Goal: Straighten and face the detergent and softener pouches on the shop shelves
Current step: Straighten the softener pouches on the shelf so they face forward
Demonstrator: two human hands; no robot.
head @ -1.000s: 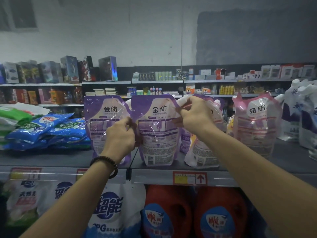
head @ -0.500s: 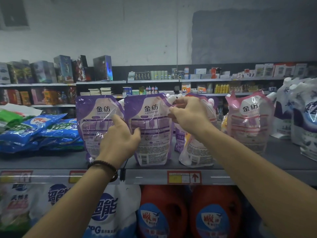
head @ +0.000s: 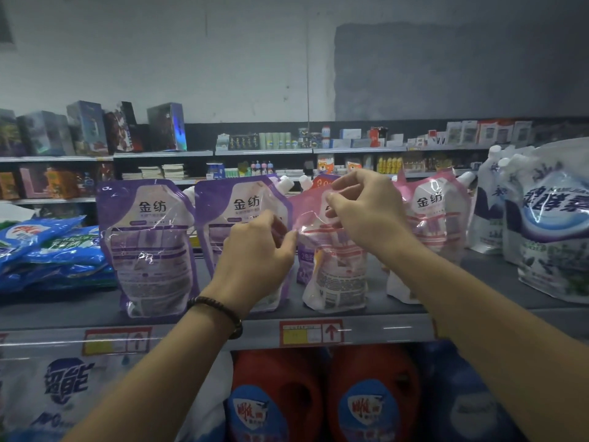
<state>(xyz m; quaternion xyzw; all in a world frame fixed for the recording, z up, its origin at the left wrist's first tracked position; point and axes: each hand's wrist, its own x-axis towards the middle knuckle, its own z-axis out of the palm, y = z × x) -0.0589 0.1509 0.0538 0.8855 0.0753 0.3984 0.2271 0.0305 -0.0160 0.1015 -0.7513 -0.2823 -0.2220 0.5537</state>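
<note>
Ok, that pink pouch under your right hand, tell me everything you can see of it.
The pink pouch is glossy, crinkled plastic film: pink above, pale below with red bands and print too blurred to read. It stands on its base near the front of the shelf, between a purple pouch and a second pink pouch. The right hand pinches its upper front, hiding the label. The left hand touches its left edge with the thumb; whether it grips there is unclear.
</note>
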